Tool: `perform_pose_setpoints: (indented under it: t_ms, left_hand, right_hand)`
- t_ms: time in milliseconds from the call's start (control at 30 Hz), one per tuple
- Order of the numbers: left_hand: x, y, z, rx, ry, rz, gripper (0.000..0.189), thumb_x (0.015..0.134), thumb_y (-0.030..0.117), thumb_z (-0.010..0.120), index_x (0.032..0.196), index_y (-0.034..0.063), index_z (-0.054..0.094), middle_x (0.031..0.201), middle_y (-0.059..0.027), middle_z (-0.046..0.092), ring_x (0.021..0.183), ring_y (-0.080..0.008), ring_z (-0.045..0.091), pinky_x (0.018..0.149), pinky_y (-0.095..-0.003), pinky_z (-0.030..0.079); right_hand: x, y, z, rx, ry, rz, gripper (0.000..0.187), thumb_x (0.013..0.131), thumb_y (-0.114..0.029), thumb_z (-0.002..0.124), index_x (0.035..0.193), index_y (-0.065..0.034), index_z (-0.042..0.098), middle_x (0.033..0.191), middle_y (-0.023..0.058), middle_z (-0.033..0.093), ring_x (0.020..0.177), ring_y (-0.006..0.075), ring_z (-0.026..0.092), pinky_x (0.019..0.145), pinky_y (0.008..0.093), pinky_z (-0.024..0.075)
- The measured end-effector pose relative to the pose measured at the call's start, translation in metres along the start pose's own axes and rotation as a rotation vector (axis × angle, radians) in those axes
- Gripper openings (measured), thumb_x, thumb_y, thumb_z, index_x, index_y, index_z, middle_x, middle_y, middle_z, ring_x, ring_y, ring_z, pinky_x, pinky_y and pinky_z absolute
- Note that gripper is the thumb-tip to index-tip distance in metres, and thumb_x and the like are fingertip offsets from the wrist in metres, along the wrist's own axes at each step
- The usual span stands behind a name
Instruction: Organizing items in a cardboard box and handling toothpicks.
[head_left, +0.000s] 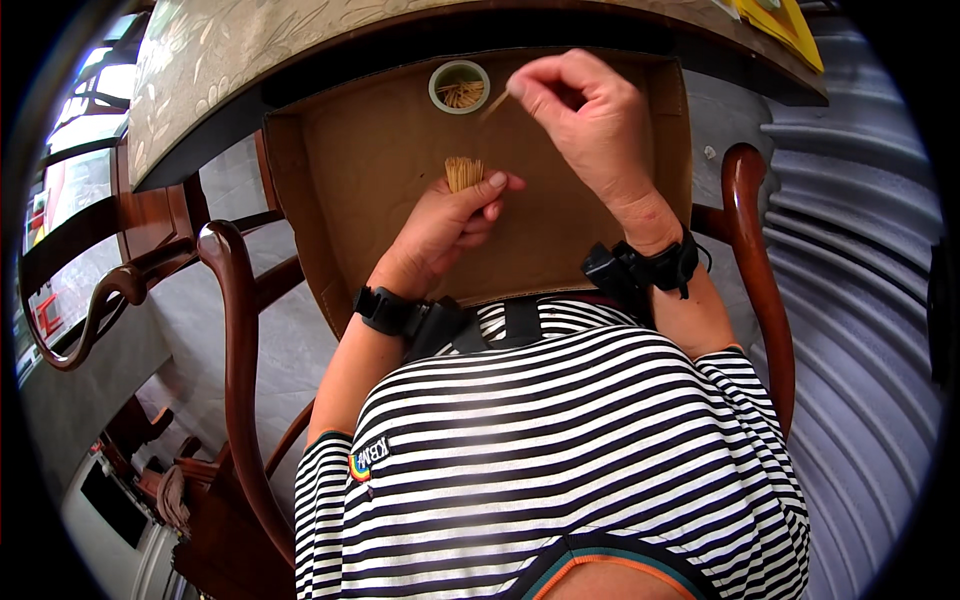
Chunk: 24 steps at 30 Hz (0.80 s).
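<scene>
A bundle of thin wooden sticks, like toothpicks (463, 172), stands upright in the grip of my left hand (454, 221), over the middle of a shallow cardboard box (390, 255). Thumb and forefinger of my right hand (589, 112) pinch a thin wooden stick (495, 103), slightly blurred, which points down and left. Just left of that stick, a small round pale cup (434, 88) holds more loose wooden sticks (463, 94) near the box's far edge. The lower part of the bundle is hidden by my left fingers.
Beyond the box runs a table edge (285, 64) with a leaf-patterned cover. Wooden chair arms rise at the left (238, 315) and right (765, 300). Yellow material (787, 34) lies on the table at the upper right. A ribbed grey surface (847, 247) stands at the right.
</scene>
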<state>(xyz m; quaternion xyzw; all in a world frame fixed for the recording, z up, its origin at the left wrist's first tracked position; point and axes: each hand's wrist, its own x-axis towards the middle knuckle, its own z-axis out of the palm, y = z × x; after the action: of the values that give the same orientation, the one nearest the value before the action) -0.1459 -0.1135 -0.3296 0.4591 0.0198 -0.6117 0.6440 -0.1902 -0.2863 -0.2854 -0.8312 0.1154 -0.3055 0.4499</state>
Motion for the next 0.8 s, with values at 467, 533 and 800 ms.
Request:
perform_pose_setpoints:
  t_ms: [467, 533, 800]
  left_hand:
    - [0.0, -0.003, -0.002, -0.001, 0.022, 0.032, 0.014, 0.092, 0.019, 0.057, 0.094, 0.0047, 0.059, 0.064, 0.0039, 0.046, 0.045, -0.0015, 0.027, 0.038, -0.0176, 0.019]
    - [0.002, -0.002, 0.0, 0.006, 0.032, 0.035, 0.012, 0.092, 0.019, 0.057, 0.09, 0.0072, 0.057, 0.064, 0.004, 0.046, 0.046, -0.0017, 0.028, 0.038, -0.0172, 0.019]
    - [0.001, 0.0, -0.001, 0.005, -0.022, 0.008, 0.015, 0.093, 0.018, 0.056, 0.098, 0.0043, 0.059, 0.063, 0.0042, 0.045, 0.045, -0.0016, 0.026, 0.038, -0.017, 0.019]
  right_hand:
    - [-0.014, 0.009, 0.005, 0.065, -0.633, 0.469, 0.019, 0.075, -0.019, 0.07, 0.088, -0.0045, 0.071, 0.076, 0.0101, 0.068, 0.068, 0.0189, 0.066, 0.063, 0.0292, 0.0525]
    - [-0.017, 0.012, 0.006, 0.084, -0.671, 0.419, 0.02, 0.076, -0.017, 0.069, 0.09, -0.002, 0.07, 0.077, 0.0115, 0.068, 0.069, 0.0185, 0.066, 0.065, 0.0297, 0.0524]
    - [-0.019, 0.017, 0.004, 0.234, -0.642, 0.553, 0.016, 0.076, -0.013, 0.068, 0.086, -0.0006, 0.069, 0.076, 0.01, 0.068, 0.067, 0.016, 0.064, 0.063, 0.0278, 0.0516]
